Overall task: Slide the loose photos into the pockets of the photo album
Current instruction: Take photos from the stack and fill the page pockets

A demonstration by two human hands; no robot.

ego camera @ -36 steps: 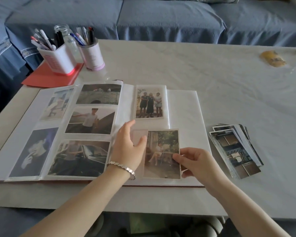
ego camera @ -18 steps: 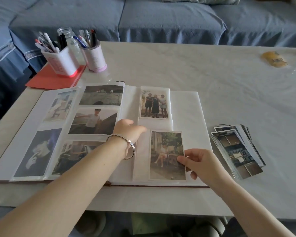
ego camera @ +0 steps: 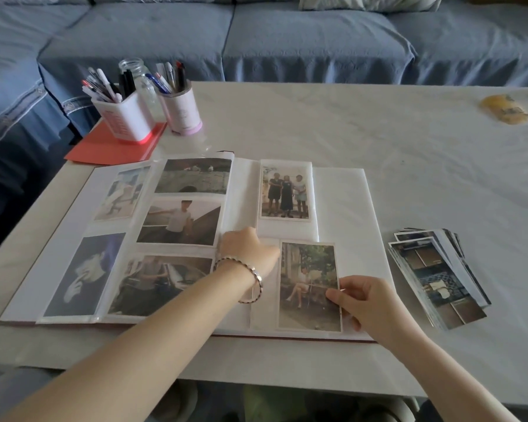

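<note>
Head camera: what is largest here?
— A blue sofa [ego camera: 287,41] at twelve o'clock, then a white table [ego camera: 409,166]. An open photo album [ego camera: 342,193] lies at its near centre. A photo stack [ego camera: 436,278] sits at three o'clock, apart from the album.
— And the hands?
— The left hand [ego camera: 247,251] rests mid-album, its fingers curled under and hidden, so I cannot tell whether they hold anything. The right hand [ego camera: 369,303], at five o'clock, pinches the right edge of a loose photo [ego camera: 307,278] on the lower right page.
</note>
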